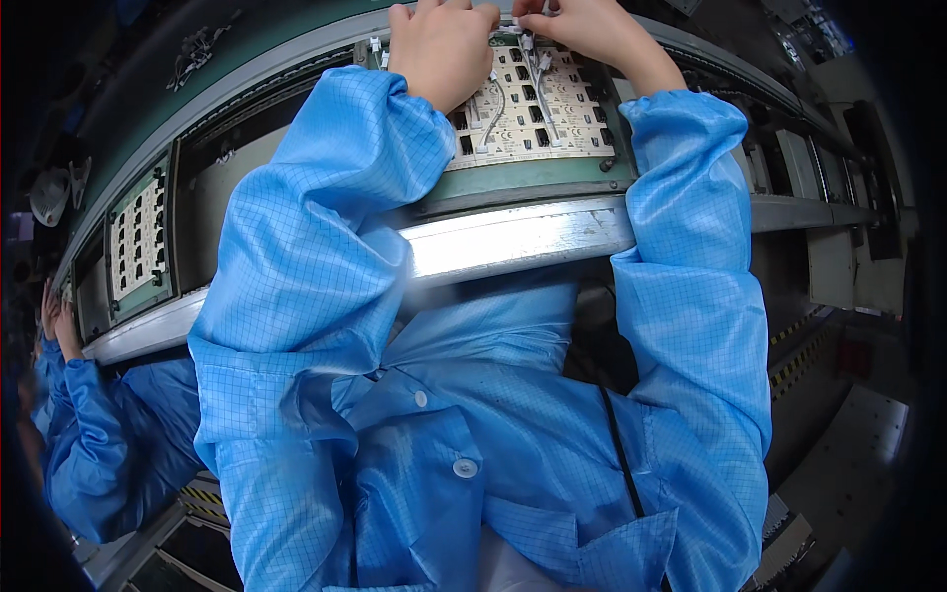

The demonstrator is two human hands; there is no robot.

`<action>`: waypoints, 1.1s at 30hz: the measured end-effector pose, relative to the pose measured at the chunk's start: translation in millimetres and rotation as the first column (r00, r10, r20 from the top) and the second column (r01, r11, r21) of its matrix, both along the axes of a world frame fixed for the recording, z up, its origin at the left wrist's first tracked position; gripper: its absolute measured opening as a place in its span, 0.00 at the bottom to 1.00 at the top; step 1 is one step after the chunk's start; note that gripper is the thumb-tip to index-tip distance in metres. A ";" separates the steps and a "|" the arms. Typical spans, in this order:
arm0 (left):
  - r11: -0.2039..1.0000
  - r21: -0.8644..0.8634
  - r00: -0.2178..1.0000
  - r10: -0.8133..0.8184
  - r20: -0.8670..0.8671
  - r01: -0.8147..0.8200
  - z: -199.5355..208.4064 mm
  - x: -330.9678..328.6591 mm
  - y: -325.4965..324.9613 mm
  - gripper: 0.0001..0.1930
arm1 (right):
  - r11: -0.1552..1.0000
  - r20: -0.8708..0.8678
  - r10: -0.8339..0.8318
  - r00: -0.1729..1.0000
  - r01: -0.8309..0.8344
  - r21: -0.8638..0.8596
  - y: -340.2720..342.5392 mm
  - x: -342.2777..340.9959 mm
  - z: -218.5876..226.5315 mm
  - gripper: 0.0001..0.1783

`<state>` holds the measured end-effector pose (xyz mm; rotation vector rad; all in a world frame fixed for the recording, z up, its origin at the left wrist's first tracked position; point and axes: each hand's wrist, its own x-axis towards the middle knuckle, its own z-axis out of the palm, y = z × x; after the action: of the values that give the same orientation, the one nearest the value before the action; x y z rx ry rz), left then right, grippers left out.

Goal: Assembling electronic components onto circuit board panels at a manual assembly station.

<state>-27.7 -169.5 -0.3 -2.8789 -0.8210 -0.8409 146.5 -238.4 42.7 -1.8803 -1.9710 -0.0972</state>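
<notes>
A cream circuit board panel (582, 140) with rows of black parts sits on a green carrier (523, 176) in front of me. My left hand (441, 51) reaches over the panel's left part, its fingers curled at the far edge; the fingertips are hidden, and I cannot see what they hold. My right hand (592, 32) comes in from the right, its thumb and fingers pinched on a white wire connector (515, 30) at the panel's far edge. White-grey wires (541, 89) run down across the panel from there. More white connectors (376, 47) stand beside my left hand.
A metal conveyor rail (523, 237) crosses between me and the carrier. To the left, another carrier holds a similar board (138, 237). A co-worker's hands (61, 321) and blue sleeve are farther left. Loose wires (197, 54) lie on the green surface beyond the rails.
</notes>
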 end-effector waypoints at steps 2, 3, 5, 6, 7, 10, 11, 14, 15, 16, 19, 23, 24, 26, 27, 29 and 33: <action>1.000 -0.013 1.000 0.016 -0.015 -0.016 4.4 -2.0 -3.7 0.10 | 1.000 -0.076 0.015 0.997 -0.016 -0.009 5.4 12.1 -4.8 0.09; 1.000 -0.018 1.000 0.009 -0.016 -0.009 7.0 -3.1 -6.2 0.10 | 1.000 -0.153 0.022 0.988 -0.025 -0.015 6.1 18.0 -6.6 0.10; 1.000 -0.025 1.000 0.003 -0.014 -0.003 6.6 -2.9 -5.7 0.10 | 0.999 -0.262 -0.004 0.965 -0.009 -0.049 -1.1 23.5 -2.3 0.09; 1.000 -0.018 1.000 -0.025 0.003 0.025 3.5 0.2 -1.8 0.10 | 0.993 -0.403 -0.038 0.915 -0.012 -0.121 -4.2 22.3 4.0 0.09; 0.998 -0.012 0.998 -0.054 0.019 0.055 -0.2 3.2 1.8 0.10 | 0.981 -0.532 -0.082 0.843 -0.025 -0.191 -6.2 22.2 7.2 0.09; 0.995 0.016 0.991 -0.102 0.091 0.101 -15.1 0.0 13.6 0.12 | 0.998 -0.328 0.047 0.944 -0.056 -0.017 14.8 25.1 -20.9 0.07; 0.994 0.017 0.990 -0.111 0.090 0.110 -8.8 -0.3 9.6 0.12 | 0.988 -0.075 0.090 0.993 -0.080 0.129 17.7 25.5 -28.2 0.08; 0.982 -0.186 0.999 -0.038 0.020 0.041 11.6 -3.2 -0.3 0.12 | 0.972 -0.064 0.179 0.982 -0.166 0.168 17.5 25.0 -35.4 0.08; 0.982 -0.187 0.999 -0.035 0.021 0.038 8.4 -3.1 2.0 0.12 | 0.919 -0.148 0.341 0.928 -0.297 0.257 15.5 19.3 -31.6 0.08; 0.984 -0.160 0.993 -0.065 0.098 0.080 1.9 -2.4 6.0 0.11 | 0.996 0.089 0.015 0.996 -0.023 0.089 17.8 11.1 -29.2 0.08; 0.985 -0.080 0.982 -0.141 0.127 0.152 -1.5 3.6 8.0 0.10 | 0.996 0.083 -0.024 0.996 0.017 0.082 15.7 12.8 -27.9 0.08; 0.975 -0.096 0.979 -0.199 0.037 0.201 -2.0 -1.1 11.9 0.09 | 0.999 -0.056 -0.010 0.998 0.013 0.048 11.5 20.1 -14.0 0.12; 0.973 -0.092 0.977 -0.206 0.044 0.210 -0.5 -0.8 10.7 0.09 | 0.997 -0.227 -0.072 0.971 0.064 -0.043 2.9 20.9 -3.1 0.12; 0.963 -0.160 0.976 -0.213 0.037 0.216 -1.0 2.1 9.3 0.09 | 0.985 -0.382 -0.151 0.912 0.105 -0.138 -7.3 33.5 2.2 0.12; 0.964 -0.158 0.976 -0.212 0.041 0.216 -1.5 1.6 9.1 0.09 | 0.987 -0.263 -0.109 0.959 0.074 -0.139 -7.1 44.6 -4.1 0.11; 0.977 -0.038 0.977 -0.208 0.039 0.210 -1.5 0.9 7.2 0.09 | 0.989 -0.140 -0.066 0.988 0.046 -0.143 -6.2 72.4 -19.7 0.11; 0.988 -0.037 0.989 -0.148 -0.014 0.147 9.6 -3.2 0.0 0.10 | 0.977 -0.295 0.196 0.935 -0.211 -0.019 -4.0 67.1 -19.6 0.12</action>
<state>-30.8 -169.5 9.3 -3.0046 -0.6347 -0.8211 213.6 -242.4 23.1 -1.5997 -1.9600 0.2781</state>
